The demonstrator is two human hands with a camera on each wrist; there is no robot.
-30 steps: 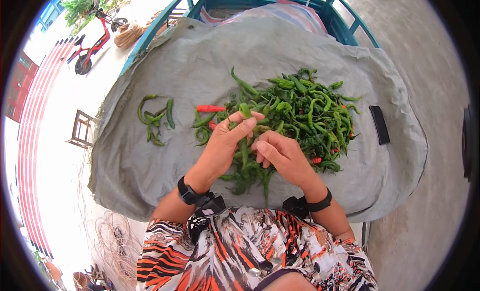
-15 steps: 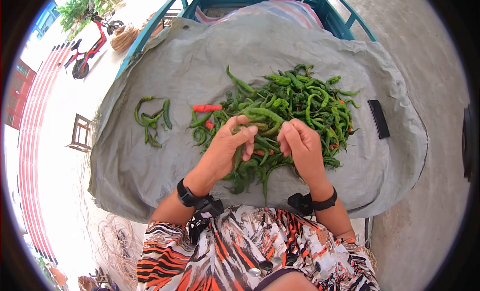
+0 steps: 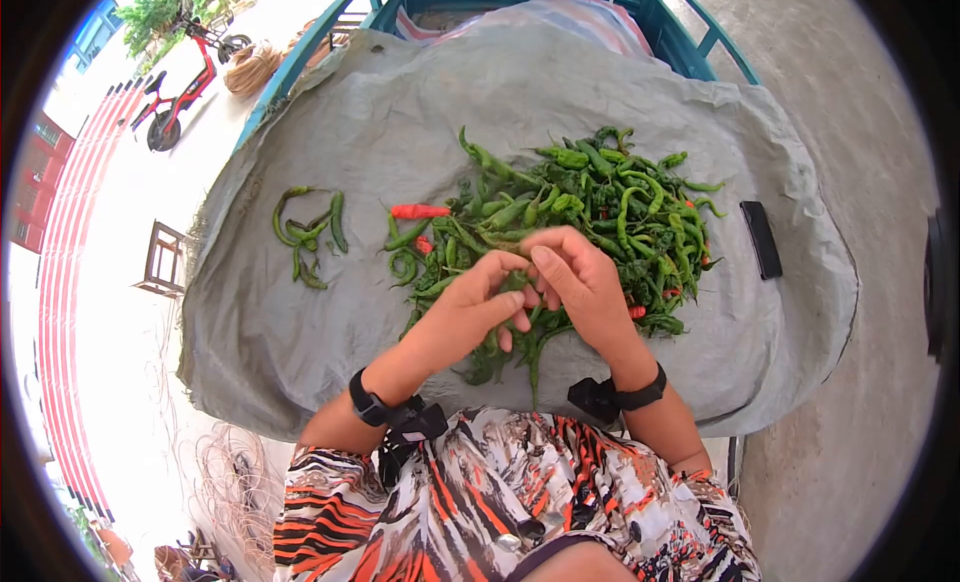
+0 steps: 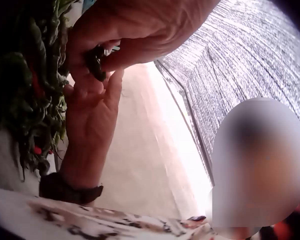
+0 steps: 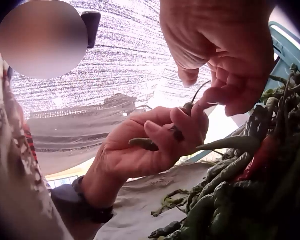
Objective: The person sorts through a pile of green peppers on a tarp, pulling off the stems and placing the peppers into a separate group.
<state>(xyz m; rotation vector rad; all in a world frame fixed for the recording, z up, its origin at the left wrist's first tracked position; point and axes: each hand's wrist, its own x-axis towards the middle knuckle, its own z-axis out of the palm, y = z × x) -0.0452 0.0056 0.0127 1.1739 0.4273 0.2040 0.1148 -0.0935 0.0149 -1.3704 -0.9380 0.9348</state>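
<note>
The left hand (image 3: 462,314) grips a green chili pepper (image 5: 143,144) above the near side of a heap of peppers (image 3: 600,197). Part of this pepper is hidden by the fingers; its thin curved stem (image 5: 196,92) points up to the right hand (image 3: 592,290). With bent fingers, the right hand pinches at the stem end, close against the left fingertips. In the left wrist view, the pepper (image 4: 95,63) looks dark between left thumb and fingers. A red pepper (image 3: 420,212) lies at the heap's left edge.
A small group of green peppers (image 3: 305,237) lies apart on the left of the grey sheet (image 3: 350,132). A black phone-like object (image 3: 760,240) rests on the right. Behind stands a teal cart frame (image 3: 690,42); a red bike (image 3: 195,92) and wooden stool (image 3: 162,259) are at left.
The right hand went out to the right, then came back to the left hand. The light green peppers seen by the left fingers half a second ago are no longer there.
</note>
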